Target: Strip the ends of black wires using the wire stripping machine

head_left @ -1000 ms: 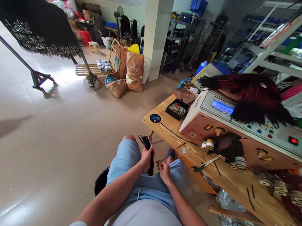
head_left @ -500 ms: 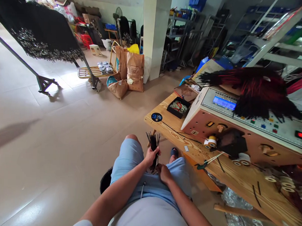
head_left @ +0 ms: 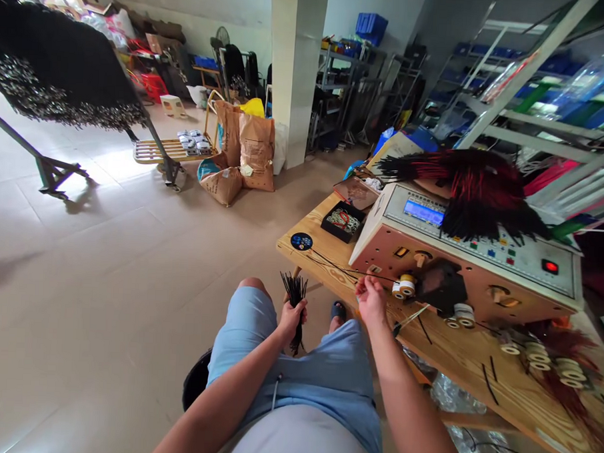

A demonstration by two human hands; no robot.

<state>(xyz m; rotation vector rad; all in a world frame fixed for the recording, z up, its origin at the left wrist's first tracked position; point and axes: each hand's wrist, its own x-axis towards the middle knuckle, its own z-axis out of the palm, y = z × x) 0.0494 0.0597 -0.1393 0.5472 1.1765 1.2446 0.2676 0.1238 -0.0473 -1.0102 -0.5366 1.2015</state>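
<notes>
My left hand (head_left: pixel 292 319) is closed around a bundle of thin black wires (head_left: pixel 294 289), held upright above my lap, with loose ends fanning out at the top and hanging below the fist. My right hand (head_left: pixel 371 300) is raised at the front edge of the wooden table (head_left: pixel 327 217). Its fingers are drawn together in a pinch beside a black wire (head_left: pixel 337 265) that lies across the tabletop. Whether that wire is between the fingertips, I cannot make out. A machine (head_left: pixel 375 256) with a lit screen and spools on its front stands just beyond this hand.
A pile of black and dark red wires (head_left: pixel 474 187) lies on the machine. A black box (head_left: pixel 342 221) of small parts and a round black disc (head_left: pixel 301 241) sit at the table's left end. Brown sacks (head_left: pixel 256 151) stand by the pillar. A loaded rack (head_left: pixel 63 69) is at left.
My right hand has left the lower end of the bundle and moved up and right to the table edge. The left hand keeps its hold on the bundle. The view has turned slightly right.
</notes>
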